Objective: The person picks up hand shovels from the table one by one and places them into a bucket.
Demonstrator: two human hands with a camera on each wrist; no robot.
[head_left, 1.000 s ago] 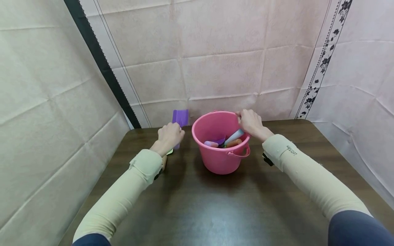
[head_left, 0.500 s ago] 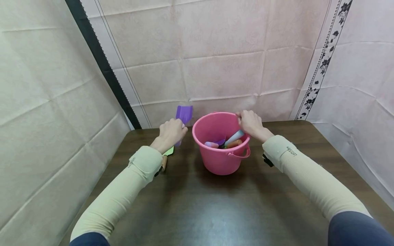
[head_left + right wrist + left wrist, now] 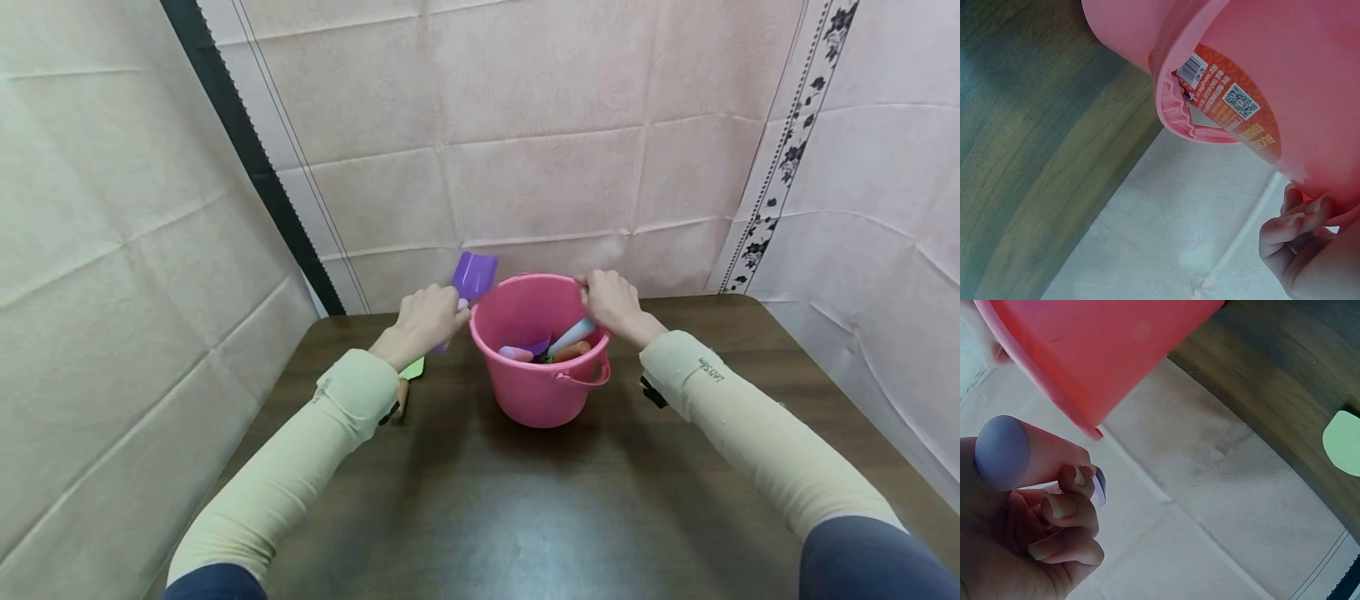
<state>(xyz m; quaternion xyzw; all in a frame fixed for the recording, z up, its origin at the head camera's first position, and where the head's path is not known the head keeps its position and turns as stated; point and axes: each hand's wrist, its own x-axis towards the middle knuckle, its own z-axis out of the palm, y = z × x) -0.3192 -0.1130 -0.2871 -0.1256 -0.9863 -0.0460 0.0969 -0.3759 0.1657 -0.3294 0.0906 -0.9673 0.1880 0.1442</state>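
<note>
My left hand (image 3: 427, 318) grips the handle (image 3: 1054, 456) of a small purple shovel (image 3: 476, 275), its blade pointing up and away beside the bucket's left rim. In the left wrist view the handle is pink with a lavender end, and my fingers curl round it. A pink bucket (image 3: 534, 396) stands upright on the table. With my right hand (image 3: 611, 304) I pinch its rim at the far right; the right wrist view shows my fingers (image 3: 1285, 231) curled at the edge. Inside lie tools with a light blue handle (image 3: 573, 333), a brown handle (image 3: 572, 350) and a pinkish handle (image 3: 515, 353).
A green-bladed tool (image 3: 414, 368) with a wooden handle (image 3: 402, 398) lies on the dark wooden table (image 3: 510, 517), left of the bucket and partly behind my left wrist. The bucket's handle (image 3: 588, 377) hangs on its near right side. Pale cloth (image 3: 540, 167) hangs behind the table.
My left hand has moved right and slightly up with the purple shovel, bringing its blade close to the bucket and tilting it rightward. More of the green-bladed tool shows. My right hand stays at the rim.
</note>
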